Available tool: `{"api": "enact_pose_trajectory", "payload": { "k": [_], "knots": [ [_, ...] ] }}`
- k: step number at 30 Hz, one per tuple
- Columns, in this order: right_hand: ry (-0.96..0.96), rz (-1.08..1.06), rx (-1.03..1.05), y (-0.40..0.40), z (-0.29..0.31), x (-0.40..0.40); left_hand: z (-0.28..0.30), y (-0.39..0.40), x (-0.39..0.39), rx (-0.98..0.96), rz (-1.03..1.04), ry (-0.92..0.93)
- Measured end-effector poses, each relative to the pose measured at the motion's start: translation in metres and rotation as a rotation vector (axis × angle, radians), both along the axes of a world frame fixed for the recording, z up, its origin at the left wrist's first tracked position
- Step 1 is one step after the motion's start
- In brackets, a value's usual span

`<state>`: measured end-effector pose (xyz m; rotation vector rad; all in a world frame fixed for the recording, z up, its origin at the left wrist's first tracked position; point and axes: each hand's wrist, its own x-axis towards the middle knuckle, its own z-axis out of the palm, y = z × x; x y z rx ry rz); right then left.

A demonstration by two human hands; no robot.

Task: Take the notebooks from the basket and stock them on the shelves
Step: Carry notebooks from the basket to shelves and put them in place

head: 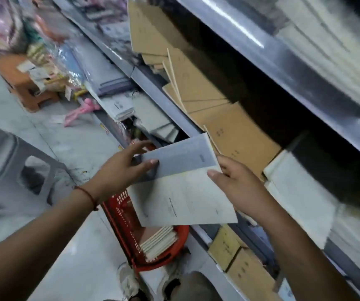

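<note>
Both hands grip the thin pale paper-covered notebooks [181,183] above the red plastic basket [163,255] — left hand [122,168] at nine o'clock, right hand [231,181] at three. They look light and floppy — support both edges.

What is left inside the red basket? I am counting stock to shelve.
The red basket holds a stack of pale notebooks. The held notebooks cover its far part, so any others there stay hidden.

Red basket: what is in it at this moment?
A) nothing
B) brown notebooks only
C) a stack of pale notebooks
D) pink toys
C: the red basket on the floor holds a stack of pale notebooks, below the notebooks gripped by both hands.
</note>
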<state>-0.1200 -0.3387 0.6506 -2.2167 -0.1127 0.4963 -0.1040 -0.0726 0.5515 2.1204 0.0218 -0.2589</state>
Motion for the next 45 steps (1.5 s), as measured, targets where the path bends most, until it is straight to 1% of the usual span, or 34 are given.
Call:
{"api": "enact_pose_trajectory", "payload": {
  "k": [3, 5, 7, 10, 13, 15, 18, 20, 24, 27, 29, 31, 34, 40, 45],
  "knots": [
    [-0.033, -0.106, 0.151, -0.014, 0.051, -0.011, 0.034, -0.01, -0.003, -0.048, -0.035, -0.003],
    [-0.06, -0.141, 0.203, -0.03, 0.076, -0.017, 0.055, -0.024, -0.009, -0.178, -0.035, 0.018],
    [-0.021, -0.175, 0.291, -0.05, 0.1, -0.023, 0.074, -0.04, -0.018, -0.283, -0.01, 0.024],
    [0.052, -0.142, 0.467, -0.086, 0.129, -0.045, 0.097, -0.068, -0.032, -0.429, 0.076, 0.032],
    [0.06, -0.061, 0.636, -0.116, 0.134, -0.07, 0.116, -0.095, -0.046, -0.616, 0.191, 0.084],
    [0.04, -0.051, 0.655, -0.129, 0.129, -0.09, 0.128, -0.116, -0.057, -0.722, 0.237, 0.12],
    [-0.026, -0.102, 0.549, -0.135, 0.121, -0.12, 0.142, -0.15, -0.079, -0.84, 0.253, 0.137],
    [-0.086, -0.189, 0.48, -0.143, 0.117, -0.139, 0.15, -0.176, -0.094, -0.891, 0.251, 0.129],
    [-0.179, -0.432, 0.482, -0.184, 0.121, -0.177, 0.162, -0.227, -0.125, -0.93, 0.144, 0.096],
    [-0.243, -0.571, 0.497, -0.224, 0.133, -0.205, 0.179, -0.266, -0.153, -0.855, -0.001, 0.079],
    [-0.251, -0.662, 0.513, -0.249, 0.14, -0.227, 0.188, -0.294, -0.169, -0.826, -0.11, 0.105],
    [-0.235, -0.731, 0.552, -0.264, 0.144, -0.244, 0.193, -0.315, -0.182, -0.842, -0.145, 0.108],
    [-0.265, -0.859, 0.591, -0.287, 0.15, -0.27, 0.204, -0.351, -0.196, -0.813, -0.204, 0.08],
    [-0.327, -1.046, 0.676, -0.293, 0.16, -0.312, 0.232, -0.383, -0.205, -0.82, -0.35, 0.12],
    [-0.402, -1.217, 0.737, -0.278, 0.173, -0.34, 0.249, -0.401, -0.196, -0.747, -0.519, 0.135]
  ]
}}
